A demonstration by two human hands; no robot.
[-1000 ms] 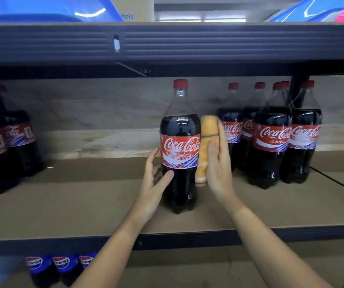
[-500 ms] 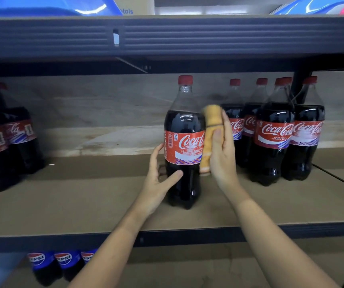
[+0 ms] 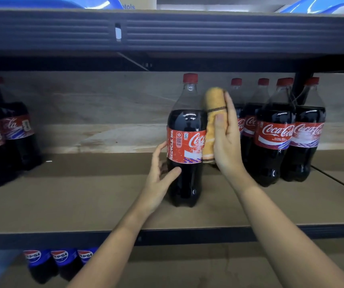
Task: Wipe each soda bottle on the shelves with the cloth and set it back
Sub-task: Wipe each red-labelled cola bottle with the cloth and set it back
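Left hand (image 3: 160, 177) cups upright cola bottle (image 3: 185, 146) loosely, right hand (image 3: 228, 142) pressing cloth (image 3: 212, 113) against it

Dark cola under a red cap (image 3: 190, 77) in the bottle (image 3: 184, 159) standing mid-shelf, red label (image 3: 184, 147) with white script. Orange-yellow cloth (image 3: 213, 121) crossed by a dark brown stripe. Same red caps and red-white labels on the bottles (image 3: 275, 132) toward the right edge. Brown board on the shelf (image 3: 83, 200), black front rail. Blue labels on the Pepsi bottles (image 3: 59, 256) below.
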